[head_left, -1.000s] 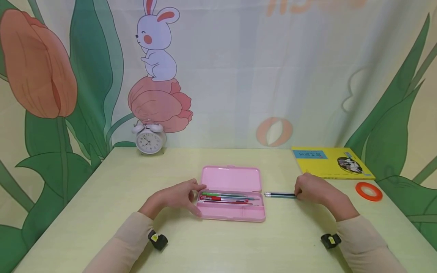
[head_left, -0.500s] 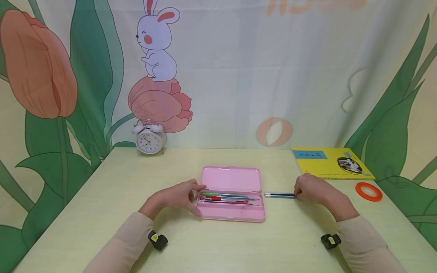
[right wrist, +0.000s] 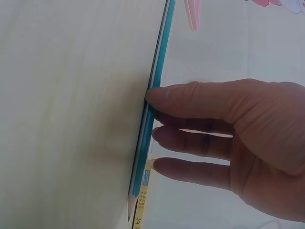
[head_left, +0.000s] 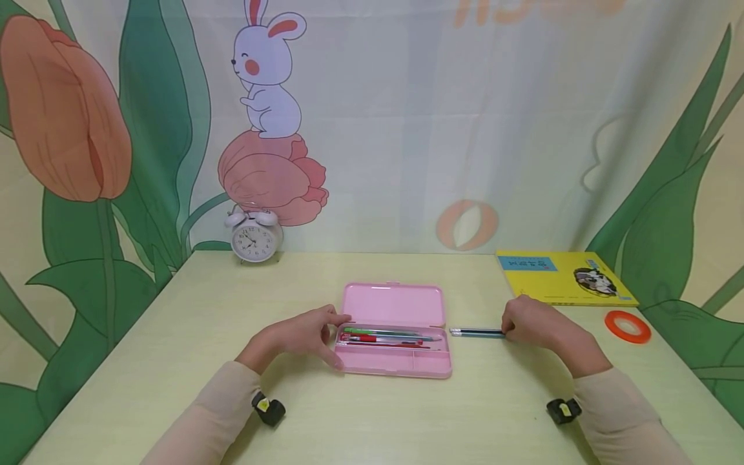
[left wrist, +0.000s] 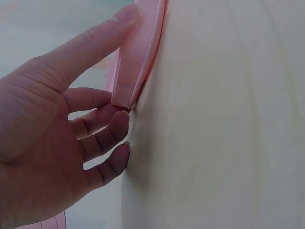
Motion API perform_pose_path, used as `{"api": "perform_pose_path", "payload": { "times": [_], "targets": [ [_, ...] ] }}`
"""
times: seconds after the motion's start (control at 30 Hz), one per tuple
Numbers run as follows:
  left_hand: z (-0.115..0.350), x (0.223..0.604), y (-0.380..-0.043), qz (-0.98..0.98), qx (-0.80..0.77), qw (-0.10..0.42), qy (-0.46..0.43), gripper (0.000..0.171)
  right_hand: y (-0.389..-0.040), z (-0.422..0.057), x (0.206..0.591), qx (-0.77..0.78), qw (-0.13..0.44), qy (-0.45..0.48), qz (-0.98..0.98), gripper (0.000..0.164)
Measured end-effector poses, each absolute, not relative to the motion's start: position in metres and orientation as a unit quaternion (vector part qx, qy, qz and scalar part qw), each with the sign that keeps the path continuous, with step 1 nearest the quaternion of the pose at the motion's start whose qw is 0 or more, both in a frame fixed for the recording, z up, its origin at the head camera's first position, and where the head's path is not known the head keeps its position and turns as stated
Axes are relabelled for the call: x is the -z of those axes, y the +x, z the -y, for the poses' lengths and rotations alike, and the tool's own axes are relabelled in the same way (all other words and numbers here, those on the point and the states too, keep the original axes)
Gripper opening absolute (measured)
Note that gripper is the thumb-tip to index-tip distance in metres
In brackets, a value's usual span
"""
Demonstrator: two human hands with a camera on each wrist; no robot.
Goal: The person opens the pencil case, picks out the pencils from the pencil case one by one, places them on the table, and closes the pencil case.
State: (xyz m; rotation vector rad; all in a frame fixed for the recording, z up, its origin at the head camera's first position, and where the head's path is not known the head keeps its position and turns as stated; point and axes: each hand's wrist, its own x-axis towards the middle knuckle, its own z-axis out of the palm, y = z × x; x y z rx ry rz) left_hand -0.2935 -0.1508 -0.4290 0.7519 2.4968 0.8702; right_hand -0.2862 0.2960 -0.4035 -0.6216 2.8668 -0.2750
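A pink pencil case (head_left: 372, 363) lies with its lid (head_left: 393, 303) folded back in the head view. Inside its long compartment are several pens and pencils (head_left: 383, 338), among them a green one and a red one. My left hand (head_left: 302, 332) holds the case's left end, thumb at the front corner, fingers by the hinge side; the left wrist view shows the thumb on the pink wall (left wrist: 136, 67). To the right of the case, my right hand (head_left: 535, 321) pinches pencils (head_left: 478, 333) lying on the table, eraser ends towards the case. One teal pencil (right wrist: 162, 52) has its sharpened tip showing.
A yellow book (head_left: 552, 281) lies at the back right, with an orange ring (head_left: 628, 326) in front of it. A white alarm clock (head_left: 254, 240) stands at the back left. Behind the table (head_left: 407, 420) hangs a printed curtain (head_left: 378, 129).
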Motion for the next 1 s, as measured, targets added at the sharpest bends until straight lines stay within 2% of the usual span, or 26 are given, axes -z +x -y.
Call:
{"api": "perform_pose_path", "payload": {
  "times": [0.63, 0.83, 1.0],
  "targets": [
    [0.151, 0.429, -0.294, -0.891, -0.313, 0.197, 0.265, 0.096, -0.284, -0.296, 0.399, 0.102, 0.094, -0.207, -0.968, 0.008],
    [0.151, 0.429, -0.295, -0.890, -0.315, 0.198, 0.265, 0.095, -0.278, -0.290, 0.380, 0.124, 0.054, -0.237, -0.962, 0.013],
    [0.151, 0.430, -0.294, -0.891, -0.312, 0.198, 0.263, 0.095, -0.273, -0.266, 0.367, 0.135, 0.022, -0.290, -0.947, 0.013]
  ]
}}
